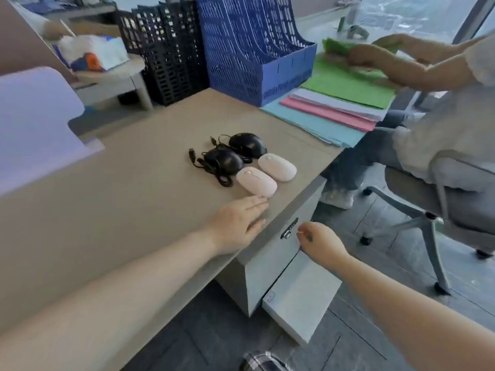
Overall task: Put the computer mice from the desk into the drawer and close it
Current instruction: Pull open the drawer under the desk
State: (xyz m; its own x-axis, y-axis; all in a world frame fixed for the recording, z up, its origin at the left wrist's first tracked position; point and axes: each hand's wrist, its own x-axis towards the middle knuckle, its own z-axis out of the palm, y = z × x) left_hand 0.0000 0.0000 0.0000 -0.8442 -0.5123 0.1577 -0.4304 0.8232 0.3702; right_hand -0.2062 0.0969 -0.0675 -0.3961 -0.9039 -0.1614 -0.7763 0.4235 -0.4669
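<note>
**Four mice on the desk, drawers below**

Beige desk (120,183) fills most of what we see, with a grey drawer unit (270,263) under its near right corner. At far left we find a pale lilac panel (34,124); further back stand a black mesh file rack (166,54) and a blue file rack (254,46) side by side. Right of them we see stacked coloured paper (345,108), with a seated person's hands (375,53) on the green sheets.

Our left hand (235,223) lies flat on the desktop, palm down, fingers pressed together and holding nothing; its fingertips are just beside the nearer pink mouse (256,181). Left of that mouse sits a black corded mouse (223,160), its cable bunched beside it. Behind we see a second black corded mouse (247,144), and at the right the second pink mouse (277,167), touching or almost touching the first. All four sit on the desk near its right edge.

Our right hand (321,242) is off the desk, against the front of the drawer unit, just right of the dark lock (289,228). Its fingers are loosely curled; we cannot tell whether they grip anything. Below it, a lower drawer (300,298) stands out from the unit.
</note>
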